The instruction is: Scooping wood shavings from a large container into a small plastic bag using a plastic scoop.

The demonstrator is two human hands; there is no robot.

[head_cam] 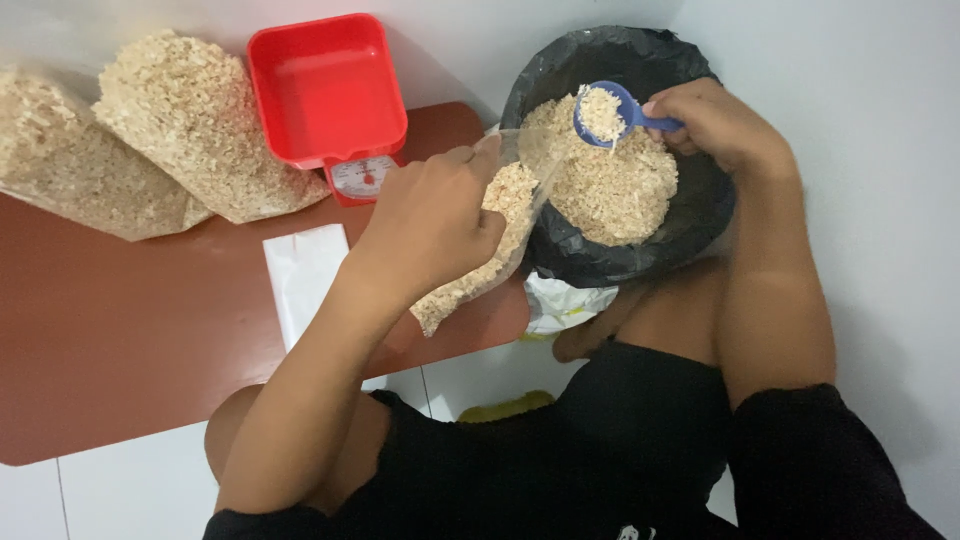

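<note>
- Your right hand is closed around the handle of a small blue scoop, which is heaped with pale flakes and held level above the black-lined tub.
- That tub holds a mound of the same flakes; the scoop sits over the tub's far-left part, close to the rim.
- Your left hand is curled shut on the upper edge of a clear plastic bag, pinching its mouth open against the tub's left rim.
- The bag is partly filled, and its long axis slants from the mouth at the tub's rim down and away toward you, its bottom resting on the brown tabletop.
- The bag's mouth lies just left of the scoop and slightly nearer to you, so the right hand is the one nearer to it with the load; the scoop's bowl points left, toward that opening.
- Left of the tub, farther along the tabletop, stand a red kitchen scale with its tray and two filled bags of flakes; a white flat packet lies beside your left forearm.
</note>
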